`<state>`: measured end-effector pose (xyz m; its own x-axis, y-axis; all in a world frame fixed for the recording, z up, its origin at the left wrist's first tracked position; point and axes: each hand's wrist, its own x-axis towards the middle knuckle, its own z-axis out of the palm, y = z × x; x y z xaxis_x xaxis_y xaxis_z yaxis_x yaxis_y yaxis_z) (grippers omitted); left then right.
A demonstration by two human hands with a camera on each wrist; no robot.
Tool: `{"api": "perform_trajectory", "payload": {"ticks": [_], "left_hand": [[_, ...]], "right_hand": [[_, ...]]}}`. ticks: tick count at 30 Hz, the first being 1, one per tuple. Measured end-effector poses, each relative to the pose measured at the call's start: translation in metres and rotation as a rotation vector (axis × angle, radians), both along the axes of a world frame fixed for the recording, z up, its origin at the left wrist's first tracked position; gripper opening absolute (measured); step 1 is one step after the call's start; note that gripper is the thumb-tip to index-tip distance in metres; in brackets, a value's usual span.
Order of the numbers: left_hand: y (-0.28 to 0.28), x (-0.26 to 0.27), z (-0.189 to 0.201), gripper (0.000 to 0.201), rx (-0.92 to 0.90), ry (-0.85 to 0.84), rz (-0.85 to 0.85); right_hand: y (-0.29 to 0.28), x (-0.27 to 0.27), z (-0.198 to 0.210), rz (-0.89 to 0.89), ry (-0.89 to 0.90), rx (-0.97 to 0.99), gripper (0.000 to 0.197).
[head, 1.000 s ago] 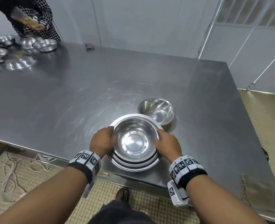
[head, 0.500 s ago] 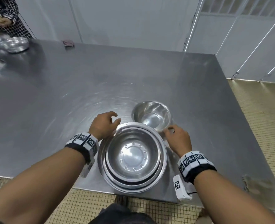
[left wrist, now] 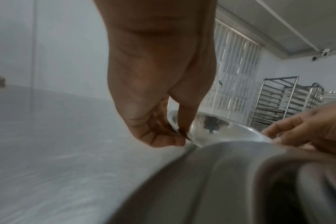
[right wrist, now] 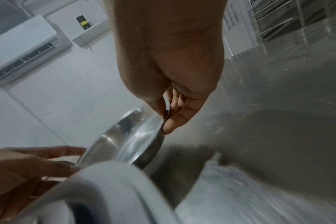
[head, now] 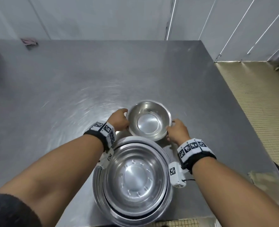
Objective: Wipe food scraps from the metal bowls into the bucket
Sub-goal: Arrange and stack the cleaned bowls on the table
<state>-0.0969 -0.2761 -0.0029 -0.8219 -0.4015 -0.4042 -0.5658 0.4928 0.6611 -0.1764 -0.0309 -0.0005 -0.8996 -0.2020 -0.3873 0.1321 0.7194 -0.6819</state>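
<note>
Hands on small bowl (head: 149, 120), both pinching its rim: left hand (head: 120, 120) at left edge, thumb inside, right hand (head: 177, 131) at right edge. Bowl sits just beyond nested bowl stack (head: 133, 181) at near edge of steel table (head: 61, 82). Bowls look clean inside. Pink rag (head: 29, 41) far left by wall. Bucket not in view

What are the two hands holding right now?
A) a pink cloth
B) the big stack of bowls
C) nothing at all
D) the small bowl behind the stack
D: the left hand and the right hand each grip the rim of the small bowl, one on each side, beyond the stacked bowls.
</note>
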Motion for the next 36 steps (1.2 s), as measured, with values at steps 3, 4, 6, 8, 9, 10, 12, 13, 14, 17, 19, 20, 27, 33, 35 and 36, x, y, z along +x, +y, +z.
{"api": "perform_trajectory", "payload": {"ticks": [3,4,6,8,9,10,12,13,14,17,19,20,27,33,35,36], "left_hand": [[-0.001,-0.004,0.015,0.051,-0.019,0.173,0.061],[0.0,-0.004,0.023,0.048,-0.029,0.227,0.084],[0.0,-0.001,0.037,0.044,-0.043,0.3,0.135],[0.0,0.006,0.048,0.043,-0.063,0.34,0.179],[0.001,0.012,0.053,0.042,-0.081,0.357,0.195],[0.002,0.019,0.057,0.041,-0.102,0.376,0.21],[0.009,0.037,0.064,0.037,-0.159,0.404,0.237],[0.013,0.046,0.067,0.034,-0.189,0.417,0.249],[0.018,0.056,0.069,0.032,-0.214,0.427,0.265],[0.038,0.089,0.074,0.028,-0.264,0.438,0.338],[0.053,0.112,0.074,0.029,-0.295,0.441,0.378],[0.062,0.123,0.073,0.03,-0.306,0.441,0.396],[0.117,0.197,0.051,0.041,-0.332,0.354,0.469],[0.141,0.233,0.025,0.034,-0.386,0.164,0.455],[0.144,0.24,0.017,0.036,-0.409,0.086,0.415],[0.144,0.243,0.015,0.035,-0.424,0.057,0.396]], "right_hand": [[-0.007,-0.009,0.011,-0.023,0.06,-0.068,0.023],[-0.009,-0.012,0.016,-0.027,0.081,-0.099,0.027],[-0.014,-0.016,0.028,-0.029,0.136,-0.158,0.029],[-0.018,-0.015,0.04,-0.005,0.175,-0.206,0.026],[-0.018,-0.011,0.046,0.016,0.193,-0.222,0.026],[-0.018,-0.006,0.053,0.04,0.21,-0.228,0.026],[-0.014,0.007,0.063,0.089,0.247,-0.237,0.027],[-0.011,0.013,0.067,0.115,0.263,-0.239,0.026],[-0.007,0.021,0.071,0.144,0.285,-0.242,0.023],[0.005,0.045,0.074,0.217,0.329,-0.27,0.014],[0.015,0.06,0.07,0.254,0.318,-0.296,0.016],[0.02,0.067,0.068,0.275,0.306,-0.308,0.017],[0.057,0.114,0.043,0.378,0.262,-0.315,0.017],[0.084,0.141,0.019,0.489,0.254,-0.144,0.014],[0.091,0.145,0.015,0.516,0.268,-0.057,0.012],[0.094,0.147,0.013,0.516,0.276,-0.035,0.013]]}}
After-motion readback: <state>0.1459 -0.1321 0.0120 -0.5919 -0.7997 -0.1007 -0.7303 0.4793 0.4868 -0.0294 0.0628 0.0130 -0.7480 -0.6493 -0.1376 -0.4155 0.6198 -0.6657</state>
